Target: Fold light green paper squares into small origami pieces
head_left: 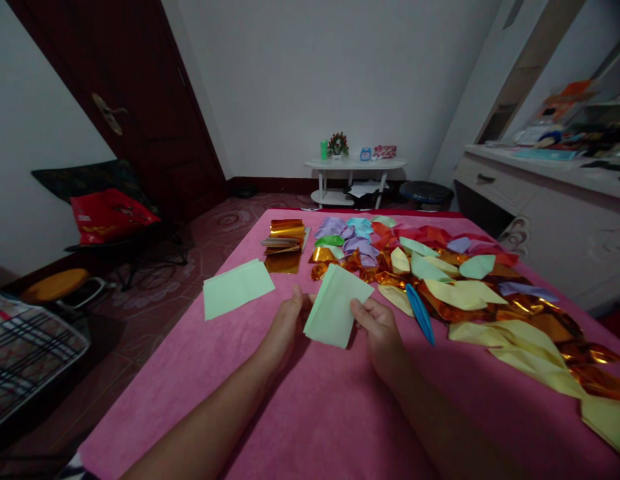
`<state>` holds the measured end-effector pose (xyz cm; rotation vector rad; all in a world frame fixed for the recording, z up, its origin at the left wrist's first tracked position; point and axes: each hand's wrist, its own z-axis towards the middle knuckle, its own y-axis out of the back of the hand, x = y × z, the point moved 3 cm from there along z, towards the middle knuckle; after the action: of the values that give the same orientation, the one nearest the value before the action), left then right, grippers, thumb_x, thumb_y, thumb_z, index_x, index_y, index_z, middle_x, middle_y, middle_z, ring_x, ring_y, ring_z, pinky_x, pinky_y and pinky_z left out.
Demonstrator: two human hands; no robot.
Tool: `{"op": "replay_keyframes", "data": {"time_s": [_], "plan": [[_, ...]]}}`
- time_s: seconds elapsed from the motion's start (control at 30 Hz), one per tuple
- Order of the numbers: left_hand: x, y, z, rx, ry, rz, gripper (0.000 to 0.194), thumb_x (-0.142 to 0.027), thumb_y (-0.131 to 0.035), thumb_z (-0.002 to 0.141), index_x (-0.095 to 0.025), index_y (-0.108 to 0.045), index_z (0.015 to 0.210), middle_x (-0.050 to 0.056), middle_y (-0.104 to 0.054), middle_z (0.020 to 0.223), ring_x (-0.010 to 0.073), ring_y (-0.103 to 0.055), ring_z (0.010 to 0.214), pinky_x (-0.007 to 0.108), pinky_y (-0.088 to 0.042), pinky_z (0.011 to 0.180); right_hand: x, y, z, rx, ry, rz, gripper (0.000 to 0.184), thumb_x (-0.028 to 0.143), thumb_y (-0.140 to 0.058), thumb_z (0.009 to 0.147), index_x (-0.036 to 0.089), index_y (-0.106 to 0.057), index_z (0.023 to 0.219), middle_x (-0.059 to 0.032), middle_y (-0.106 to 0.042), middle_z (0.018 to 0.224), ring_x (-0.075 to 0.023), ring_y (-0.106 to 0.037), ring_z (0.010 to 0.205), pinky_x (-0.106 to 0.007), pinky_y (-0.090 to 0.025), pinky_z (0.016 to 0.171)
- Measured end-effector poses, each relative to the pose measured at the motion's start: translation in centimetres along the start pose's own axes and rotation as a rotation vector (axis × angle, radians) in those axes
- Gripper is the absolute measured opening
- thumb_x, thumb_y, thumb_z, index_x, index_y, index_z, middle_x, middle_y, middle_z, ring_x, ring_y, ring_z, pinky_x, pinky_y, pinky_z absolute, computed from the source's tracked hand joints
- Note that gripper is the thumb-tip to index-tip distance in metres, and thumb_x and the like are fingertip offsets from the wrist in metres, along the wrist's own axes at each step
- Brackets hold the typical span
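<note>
A small stack of pale green paper sheets point(333, 308) is held tilted above the pink cloth, its edges slightly fanned. My right hand point(383, 327) pinches its right edge, thumb on the front face. At the left edge is my left hand point(291, 317), with its fingers curled partly behind the sheets and its thumb raised. More pale green sheets point(239, 288) lie flat to the left. Beyond my left hand sits a pile of folded shiny gold paper point(284, 245). Nearest my right hand lies a narrow blue folded paper piece point(420, 313).
Many folded paper pieces in yellow, red, purple and gold foil point(533, 313) cover the right side of the pink cloth point(205, 393). A white side table point(310, 164) stands by the wall. A chair with a red bag point(113, 217) is at left, a white cabinet point(555, 220) at right.
</note>
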<state>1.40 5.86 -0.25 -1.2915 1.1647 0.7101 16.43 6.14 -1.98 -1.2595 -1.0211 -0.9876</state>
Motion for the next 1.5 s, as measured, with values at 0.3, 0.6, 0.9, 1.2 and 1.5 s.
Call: {"op": "replay_keyframes", "data": {"time_s": [0.3,0.6,0.9,1.2,1.5], "plan": [[-1.0,0.4,-0.3,0.136,0.038,-0.317,0.049,-0.05,-0.055,0.085,-0.019,-0.058,0.124,0.009,-0.068,0.101,0.0202,-0.063,0.09,0.03,-0.047,0.081,0.1,0.3,0.2,0.069,-0.097,0.139,0.028,0.044,-0.067,0.077,0.017,-0.069,0.086,-0.0033,-0.069,0.071,-0.0178,-0.059,0.057,-0.027,-0.044,0.053],[-0.3,0.8,0.0,0.112,0.06,-0.318,0.033,-0.037,-0.061,0.084,-0.014,-0.065,0.108,0.01,-0.07,0.098,0.0209,-0.066,0.087,0.033,-0.049,0.082,-0.1,-0.1,-0.4,0.15,-0.159,0.104,0.029,0.043,-0.066,0.078,0.015,-0.067,0.079,-0.0016,-0.065,0.063,-0.0147,-0.055,0.052,-0.025,-0.042,0.051],[-0.2,0.8,-0.2,0.147,0.045,-0.325,0.025,-0.032,-0.065,0.082,-0.014,-0.068,0.099,0.007,-0.072,0.091,0.0171,-0.067,0.075,0.028,-0.05,0.073,-0.5,-0.1,-0.6,0.148,-0.159,0.05,0.031,0.045,-0.066,0.078,0.015,-0.062,0.069,0.0005,-0.06,0.058,-0.0113,-0.049,0.048,-0.022,-0.036,0.047],[-0.4,0.1,-0.4,0.192,0.031,-0.25,0.044,-0.031,-0.075,0.072,-0.016,-0.064,0.113,0.01,-0.07,0.102,0.0192,-0.068,0.085,0.028,-0.05,0.078,0.1,0.4,-0.1,-0.017,-0.013,-0.035,0.033,0.05,-0.065,0.077,0.017,-0.064,0.071,0.001,-0.06,0.06,-0.0145,-0.051,0.054,-0.024,-0.04,0.051],[0.1,0.7,0.1,-0.031,-0.071,-0.134,0.034,-0.034,-0.073,0.074,-0.012,-0.069,0.101,0.009,-0.073,0.085,0.0155,-0.066,0.069,0.027,-0.051,0.068,0.2,0.6,0.3,-0.053,0.055,-0.1,0.028,0.045,-0.07,0.073,0.018,-0.065,0.066,0.0014,-0.061,0.063,-0.015,-0.053,0.058,-0.025,-0.041,0.053]]}}
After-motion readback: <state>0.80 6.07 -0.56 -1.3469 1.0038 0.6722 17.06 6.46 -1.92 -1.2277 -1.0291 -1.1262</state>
